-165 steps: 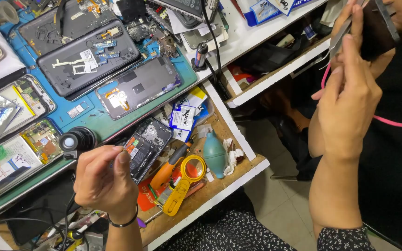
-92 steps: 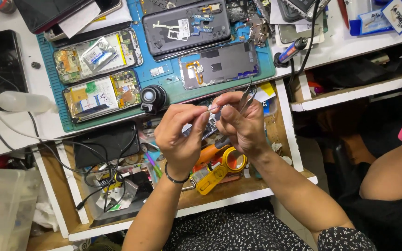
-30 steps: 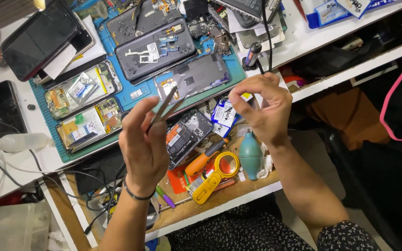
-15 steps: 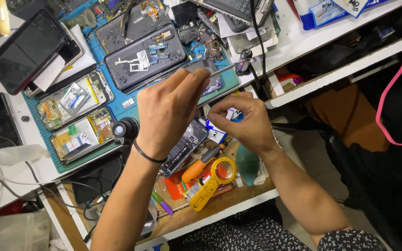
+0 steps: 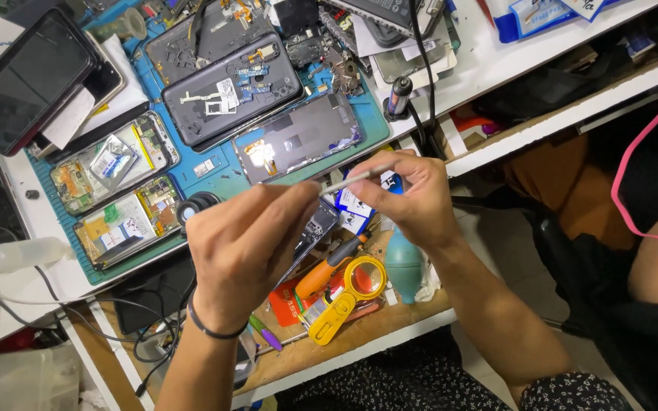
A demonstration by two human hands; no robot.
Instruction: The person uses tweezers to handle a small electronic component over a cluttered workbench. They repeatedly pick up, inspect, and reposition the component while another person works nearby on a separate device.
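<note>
Both hands have met, left hand (image 5: 249, 247) and right hand (image 5: 409, 194) pinching slim metal tweezers (image 5: 352, 180).

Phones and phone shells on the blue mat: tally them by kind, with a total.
Opened phones with circuit boards showing: 2
Dark back shells lying inside up: 2
Total: 4
Both hands, left and right, hold slim metal tweezers over the open drawer, off the mat.
</note>
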